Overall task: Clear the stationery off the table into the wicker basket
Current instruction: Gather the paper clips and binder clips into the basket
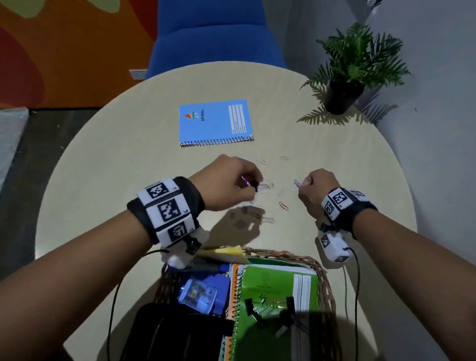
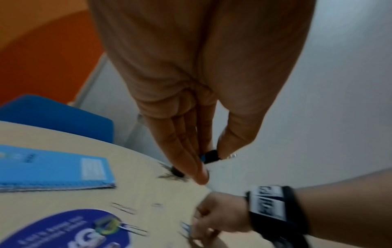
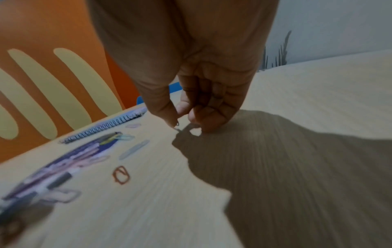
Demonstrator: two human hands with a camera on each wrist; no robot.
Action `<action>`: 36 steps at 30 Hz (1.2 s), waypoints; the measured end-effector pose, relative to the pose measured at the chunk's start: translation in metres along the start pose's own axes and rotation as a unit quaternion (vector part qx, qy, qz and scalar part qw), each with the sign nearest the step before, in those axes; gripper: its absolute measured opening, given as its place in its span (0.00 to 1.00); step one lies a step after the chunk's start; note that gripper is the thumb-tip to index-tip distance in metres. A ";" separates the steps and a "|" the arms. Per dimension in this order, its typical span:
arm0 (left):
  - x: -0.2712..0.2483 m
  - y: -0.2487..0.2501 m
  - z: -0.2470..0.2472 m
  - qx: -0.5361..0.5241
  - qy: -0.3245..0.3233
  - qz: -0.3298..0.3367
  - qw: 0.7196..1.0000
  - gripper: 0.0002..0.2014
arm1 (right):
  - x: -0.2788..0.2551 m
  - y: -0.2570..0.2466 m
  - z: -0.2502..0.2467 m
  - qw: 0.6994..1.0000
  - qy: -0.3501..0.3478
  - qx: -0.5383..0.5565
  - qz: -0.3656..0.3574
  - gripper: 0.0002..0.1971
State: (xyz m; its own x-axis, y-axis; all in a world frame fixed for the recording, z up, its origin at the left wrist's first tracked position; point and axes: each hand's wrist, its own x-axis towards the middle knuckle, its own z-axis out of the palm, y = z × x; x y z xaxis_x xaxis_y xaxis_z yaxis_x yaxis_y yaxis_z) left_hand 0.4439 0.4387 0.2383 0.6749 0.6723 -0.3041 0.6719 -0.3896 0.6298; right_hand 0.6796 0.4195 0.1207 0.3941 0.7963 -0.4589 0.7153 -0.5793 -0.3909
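From the head camera, the round table (image 1: 113, 151) carried a blue spiral notebook (image 1: 214, 123) lying flat at the far middle, its coil edge facing the person and running left to right. Loose paper clips (image 1: 283, 206) were scattered between it and the wicker basket (image 1: 325, 285) at the near edge, which already held a green notebook (image 1: 274, 280) topped with binder clips, and a black pouch (image 1: 170, 339). The left hand (image 1: 225, 181) was curled above the clips, pinching something small. The right hand (image 1: 317, 190) was closed, a blue paper clip (image 1: 297, 183) sticking out of it toward the notebook. A potted plant (image 1: 346, 84) stood at the far right.

The left wrist camera alone showed what the left hand held: a small black binder clip (image 2: 210, 156) nipped between thumb and fingertips (image 2: 201, 177).

The right wrist camera, blurred, showed that hand's thumb and forefinger pinched on a clip at the tabletop, with a red paper clip (image 3: 121, 174) lying apart, nearer the camera.
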 end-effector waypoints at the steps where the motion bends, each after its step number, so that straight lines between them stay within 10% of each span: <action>1: -0.011 0.008 0.007 -0.011 -0.031 0.021 0.999 0.13 | -0.003 0.005 -0.001 0.999 0.003 0.027 -0.017 0.07; 10: -0.065 0.020 0.072 0.037 -0.185 0.105 0.976 0.18 | -0.089 0.041 -0.020 0.967 0.006 0.224 -0.124 0.12; 21: -0.022 -0.027 -0.009 0.083 0.025 -0.020 0.996 0.12 | -0.163 0.043 -0.009 0.942 -0.251 0.096 -0.204 0.06; 27: 0.027 -0.068 0.005 0.182 -0.028 -0.082 0.979 0.07 | -0.117 0.027 -0.008 0.967 -0.094 0.130 -0.199 0.04; 36: 0.063 -0.077 0.047 0.274 -0.095 -0.102 0.951 0.03 | -0.023 0.005 0.034 0.993 -0.041 -0.062 -0.087 0.12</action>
State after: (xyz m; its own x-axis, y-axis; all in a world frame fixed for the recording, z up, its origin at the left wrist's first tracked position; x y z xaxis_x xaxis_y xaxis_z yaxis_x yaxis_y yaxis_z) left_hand 0.4489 0.4815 0.1367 0.5211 0.6637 -0.5367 0.8178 -0.5681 0.0915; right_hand 0.6546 0.3922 0.1022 0.2143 0.8625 -0.4584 0.8357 -0.4048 -0.3711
